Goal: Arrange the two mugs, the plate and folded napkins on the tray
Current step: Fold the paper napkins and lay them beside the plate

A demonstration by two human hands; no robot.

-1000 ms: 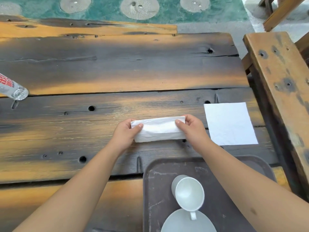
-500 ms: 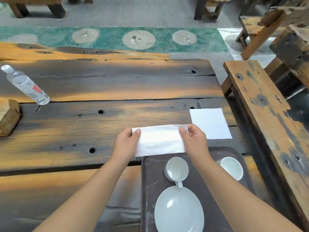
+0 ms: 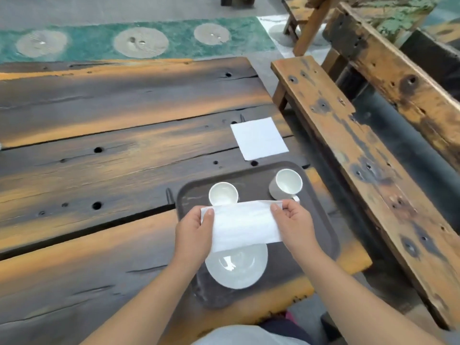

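A dark brown tray (image 3: 321,235) lies at the near right of the wooden table. On it stand two white mugs, one at the far left (image 3: 223,193) and one at the far right (image 3: 286,183), and a white plate (image 3: 236,268) at the near side. Both hands hold a folded white napkin (image 3: 242,225) above the tray, over the plate's far edge. My left hand (image 3: 195,234) pinches its left end and my right hand (image 3: 295,221) pinches its right end. A second napkin (image 3: 258,138) lies flat on the table beyond the tray.
A worn wooden bench (image 3: 361,155) runs along the table's right side, close to the tray. The table (image 3: 99,158) has dark planks with holes and gaps. Beyond it is a green floor strip with round patches.
Both hands have carried the folded napkin from the table toward me, and it is now over the tray and plate. The view has shifted left, so the bottle is out of sight.
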